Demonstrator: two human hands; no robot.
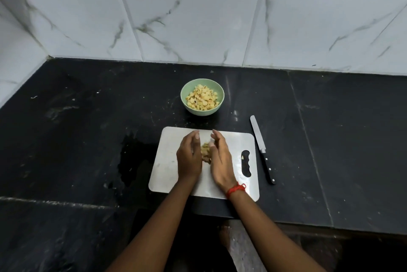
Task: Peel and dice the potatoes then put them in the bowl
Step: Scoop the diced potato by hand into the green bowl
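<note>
From the head camera, the only view I have, my left hand (189,157) and right hand (221,159) stand edge-down on the cutting board (167,161), palms facing each other. A small heap of potato dice (206,152) is squeezed between them. Both hands look flat and released, with fingers nearly straight, cupping and pressing the heap from either side rather than gripping it.

What matters for the lift is that the bowl (198,112) sits straight ahead of my fingertips, past the far edge of the board and well apart from it. It already holds a mound of dice (202,97). Neither hand is clearly nearer to it, so I judge the carry to be a plain forward push-and-lift with both. The knife (262,150) lies on the counter (88,139) outside my right hand, just beside the board. Its long axis points away from me, blade ahead and handle back.

My hands hide most of the heap, so I cannot tell how much is there or whether my fingertips have got under it. A pale scrap by the board's handle slot is too small to identify. I see no whole potato or peels.
</note>
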